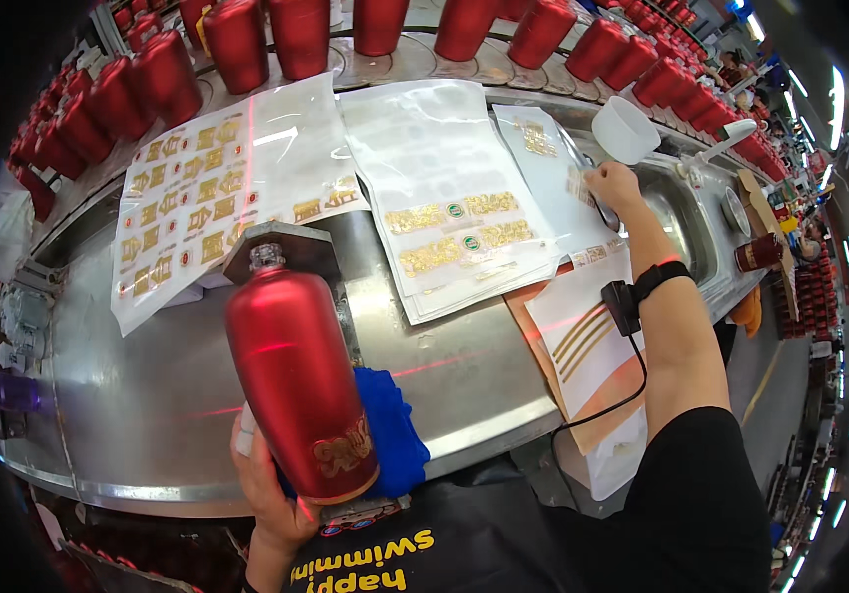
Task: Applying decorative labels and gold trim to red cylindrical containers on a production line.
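My left hand (268, 484) grips a glossy red bottle (286, 366), tilted, with its glass neck up and a gold decal (343, 447) near its base. Behind the bottle's lower part is a bunched blue cloth (390, 430). Over to the right, my right hand (615, 188) has its fingers pinched together at the edge of a decal sheet (543, 188) with gold patterns. What the fingertips hold is too small to make out. A dark, shiny edge of some tool (606, 214) shows just below that hand.
More decal sheets (444, 148) (291, 148) cover the steel table (148, 395). A white bowl (625, 128) stands beside a sink (677, 212) with a tap (731, 138). Red bottles (301, 40) line a conveyor along the back. A dark cable hangs from my right wrist.
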The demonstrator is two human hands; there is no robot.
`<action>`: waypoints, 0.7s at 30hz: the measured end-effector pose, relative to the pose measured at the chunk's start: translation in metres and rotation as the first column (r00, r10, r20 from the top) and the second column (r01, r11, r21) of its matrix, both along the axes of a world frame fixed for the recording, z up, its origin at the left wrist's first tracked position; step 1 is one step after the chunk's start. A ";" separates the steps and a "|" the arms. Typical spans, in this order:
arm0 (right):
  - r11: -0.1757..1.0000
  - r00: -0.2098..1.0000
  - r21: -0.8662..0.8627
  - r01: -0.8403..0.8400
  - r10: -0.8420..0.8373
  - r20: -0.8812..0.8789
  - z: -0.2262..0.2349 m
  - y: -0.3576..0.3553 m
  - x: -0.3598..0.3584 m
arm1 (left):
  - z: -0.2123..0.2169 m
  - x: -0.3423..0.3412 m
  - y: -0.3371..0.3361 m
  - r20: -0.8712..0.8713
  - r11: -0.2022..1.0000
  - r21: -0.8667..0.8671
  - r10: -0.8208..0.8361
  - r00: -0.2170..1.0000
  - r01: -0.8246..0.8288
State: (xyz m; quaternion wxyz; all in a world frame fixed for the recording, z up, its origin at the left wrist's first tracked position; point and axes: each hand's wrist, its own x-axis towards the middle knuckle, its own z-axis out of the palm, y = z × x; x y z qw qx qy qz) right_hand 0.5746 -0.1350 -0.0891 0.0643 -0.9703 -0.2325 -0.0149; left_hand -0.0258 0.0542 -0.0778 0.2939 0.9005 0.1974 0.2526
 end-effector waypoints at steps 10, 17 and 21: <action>0.944 0.967 0.210 -0.255 0.246 0.072 0.058 0.014 -0.061 | 0.006 0.001 0.001 0.045 0.999 -0.046 -0.007 0.999 0.009; 0.538 0.639 0.514 -0.669 0.769 0.027 0.128 0.044 -0.212 | 0.094 0.053 0.022 0.104 0.987 0.141 -0.091 0.990 0.076; 0.320 0.420 0.498 -0.806 0.902 0.100 0.141 0.056 -0.273 | 0.107 0.130 0.016 0.222 0.950 0.281 -0.203 0.954 0.137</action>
